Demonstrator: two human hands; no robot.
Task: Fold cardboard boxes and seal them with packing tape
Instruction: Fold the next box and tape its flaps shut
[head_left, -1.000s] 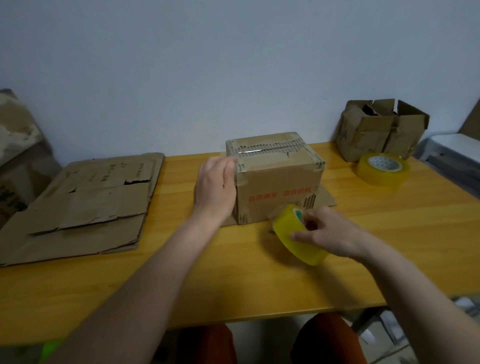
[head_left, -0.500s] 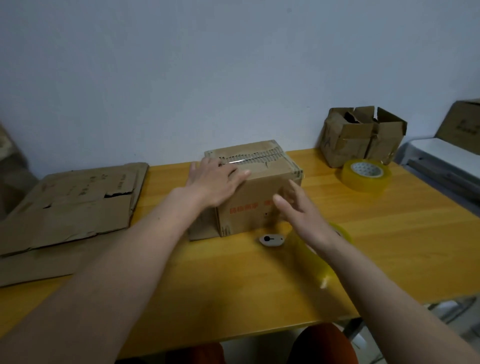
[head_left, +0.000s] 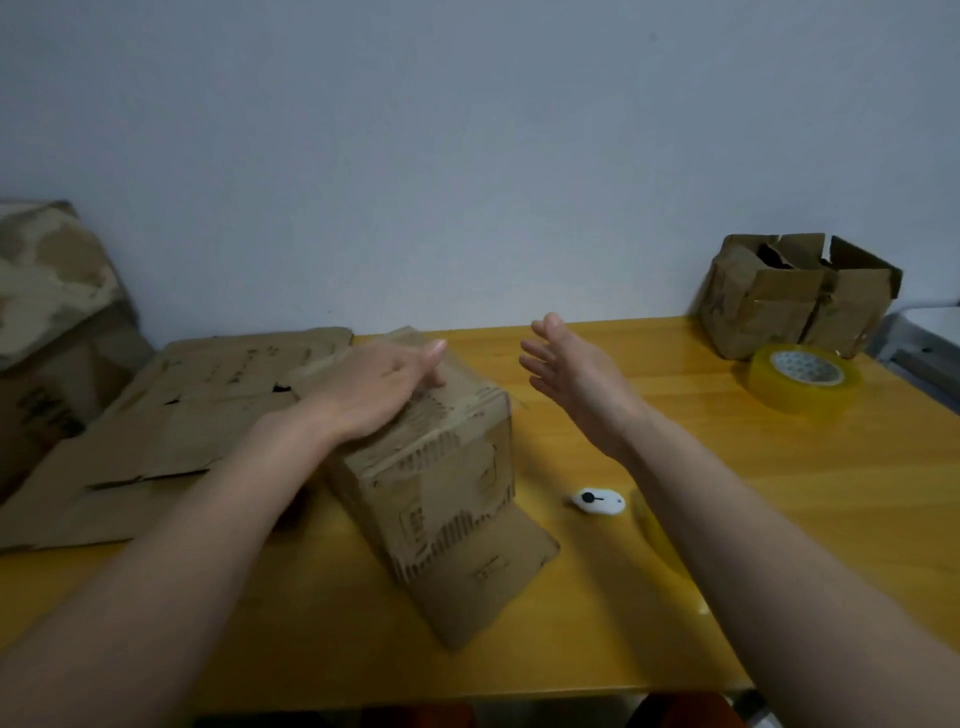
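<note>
On the yellow table (head_left: 779, 493), near its middle, the taped box (head_left: 431, 467) now sits turned at an angle, one loose flap (head_left: 493, 566) splayed toward the near edge; half a second ago it stood squarer to the wall. The left hand (head_left: 374, 389) lies flat on the box top, fingers straight, pressing rather than gripping. The right hand (head_left: 571, 374) has let go of the tape roll (head_left: 660, 540), which lies partly hidden under that forearm, and hovers with fingers spread just right of the box, holding nothing. A small white cutter (head_left: 597, 502) lies between box and roll. Likely the box is being rotated so the unsealed flap can be folded and taped. A second roll (head_left: 802, 375) and an open box (head_left: 795, 296) sit far right; flattened cardboard (head_left: 171, 431) lies left.
</note>
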